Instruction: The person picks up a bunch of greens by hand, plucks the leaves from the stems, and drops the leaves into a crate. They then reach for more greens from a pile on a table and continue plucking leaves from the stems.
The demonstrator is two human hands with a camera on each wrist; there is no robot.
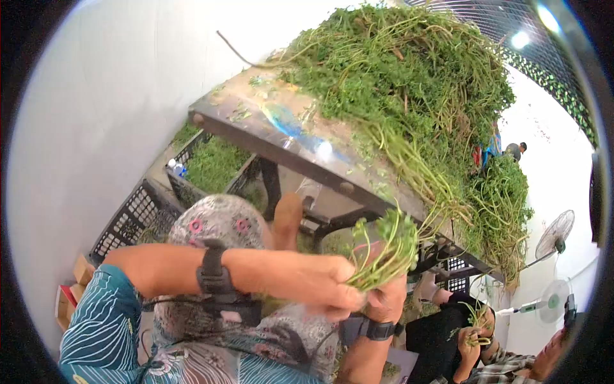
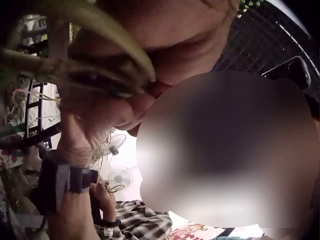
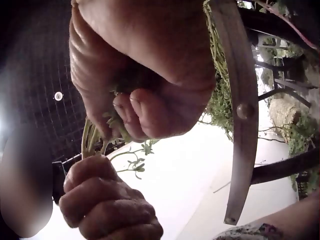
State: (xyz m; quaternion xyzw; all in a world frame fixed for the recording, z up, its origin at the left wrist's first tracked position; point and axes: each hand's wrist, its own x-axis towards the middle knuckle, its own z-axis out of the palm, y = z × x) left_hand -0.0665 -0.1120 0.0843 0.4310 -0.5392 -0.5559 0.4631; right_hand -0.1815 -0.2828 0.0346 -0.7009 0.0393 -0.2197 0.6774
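A small bunch of leafy green stems rises from between the two hands, held above the lap. The left hand grips its lower end with curled fingers, beside the right hand. Seen from the right wrist, the right hand curls round greens above the left fist, and thin stems run between the two. Large, blurred stems cross the left wrist view in front of the left hand; the right hand is close below.
A table carries a large heap of greens, some hanging over its end. Black crates stand below at the left. Another person's hand holds stems at the lower right, near fans.
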